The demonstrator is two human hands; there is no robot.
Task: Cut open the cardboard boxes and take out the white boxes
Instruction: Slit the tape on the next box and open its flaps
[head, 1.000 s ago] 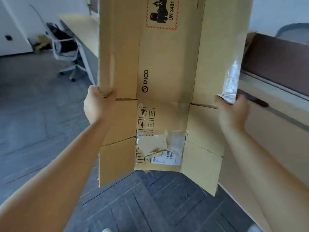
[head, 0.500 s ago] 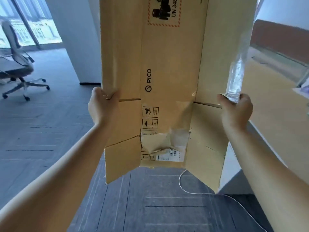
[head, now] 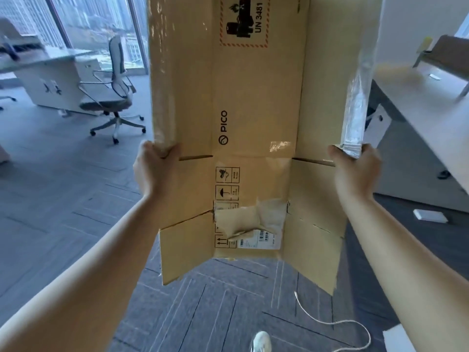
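Observation:
A flattened brown cardboard box [head: 256,97] printed "PICO" and "UN 3481" hangs upright in front of me, above the floor. My left hand [head: 154,171] grips its left edge at the fold line. My right hand [head: 355,171] grips its right edge, where clear packing tape [head: 355,110] runs up the side. The lower flaps hang open, and a torn label with loose tape sits on the middle panel. No white box from inside it is in view.
A swivel chair [head: 114,97] and a white desk [head: 50,80] stand at the left by the windows. A long white desk [head: 431,118] runs along the right. A white cord [head: 330,323] and a small white slab [head: 430,215] lie on the grey carpet.
My view has swung left through the room while both hands kept the same hold on the box. The windows, desk and chair have come into sight at the left.

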